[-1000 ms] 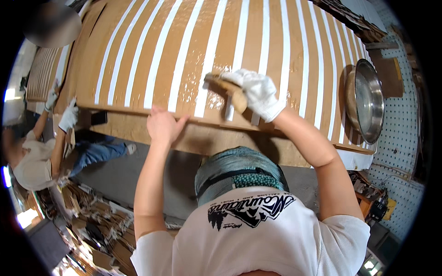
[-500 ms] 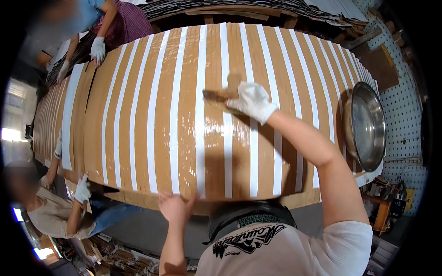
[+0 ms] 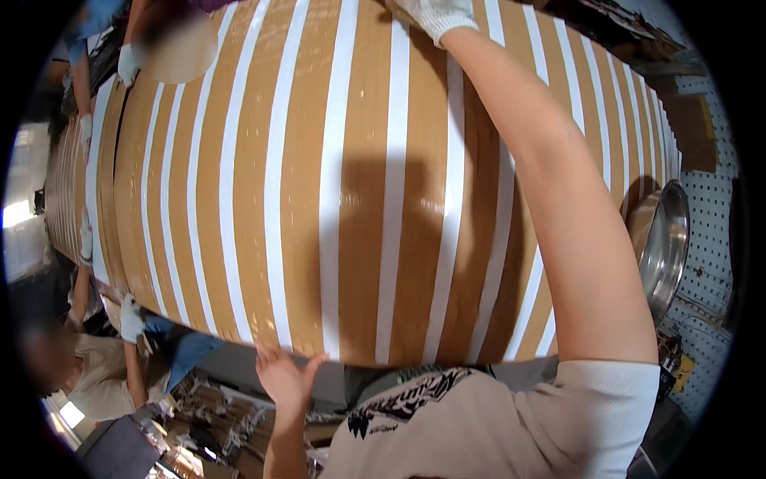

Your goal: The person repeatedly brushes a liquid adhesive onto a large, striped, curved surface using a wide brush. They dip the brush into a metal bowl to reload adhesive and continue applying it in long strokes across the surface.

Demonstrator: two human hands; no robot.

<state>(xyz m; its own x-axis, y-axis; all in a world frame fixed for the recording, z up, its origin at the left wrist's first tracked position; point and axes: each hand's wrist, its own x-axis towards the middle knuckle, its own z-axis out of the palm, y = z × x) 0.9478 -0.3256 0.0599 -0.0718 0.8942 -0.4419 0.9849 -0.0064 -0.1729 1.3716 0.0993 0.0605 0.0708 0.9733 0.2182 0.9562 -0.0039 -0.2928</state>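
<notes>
Right hand [image 3: 437,14] in white glove reaching far across brown board with white stripes [image 3: 351,184], now at top edge of view, farther out than half second ago; its grip cut off by frame, cannot tell. Brush seen earlier no longer showing. Left hand [image 3: 285,375] bare, fingers spread, pressing against near edge of board, staying there. Board filling more of view, lying on tabletop. Steel bowl [image 3: 666,247] sitting right of board. Co-workers' gloved hands [image 3: 130,318] working at left edge.
</notes>
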